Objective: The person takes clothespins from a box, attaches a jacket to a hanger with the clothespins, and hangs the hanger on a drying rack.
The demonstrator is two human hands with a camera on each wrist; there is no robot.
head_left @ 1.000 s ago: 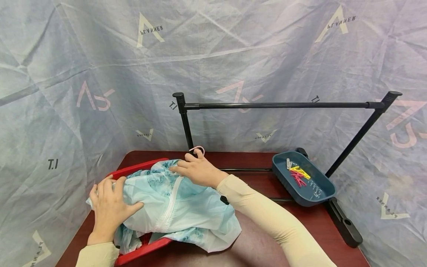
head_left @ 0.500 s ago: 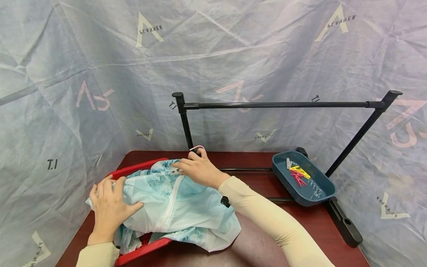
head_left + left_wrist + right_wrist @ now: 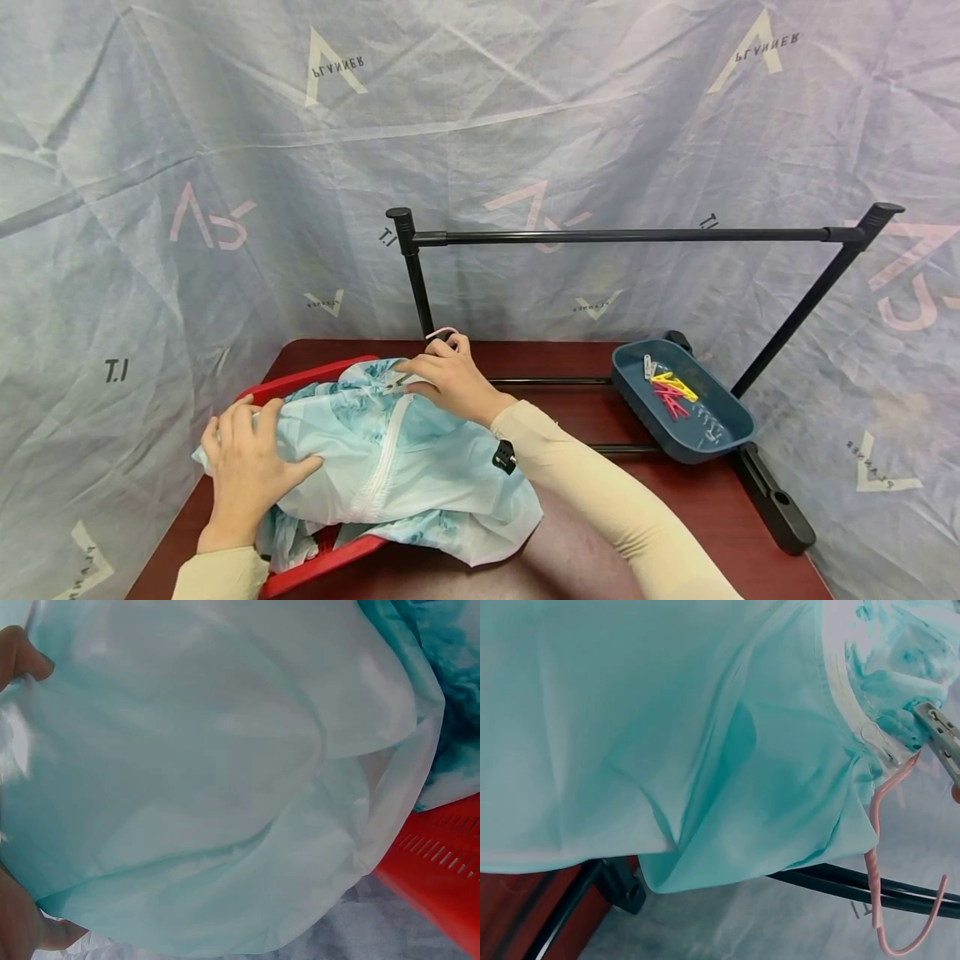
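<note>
One pale-blue garment (image 3: 420,475) draped over red basket (image 3: 322,571), seven o'clock, head view. Left hand (image 3: 243,458) at garment's nine: fingers spread, resting on it. Right hand (image 3: 453,379) at one: fingers bent beside grey clip (image 3: 937,736) on garment; pinching or not, cannot tell.

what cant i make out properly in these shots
Hanger: body covered by the garment, right wrist view.
Red basket: contents mostly covered by the garment, head view.
Grey clothespin: far end cut off by the right edge, right wrist view.
Clear pieces in blue tray: too small to count, head view.
</note>
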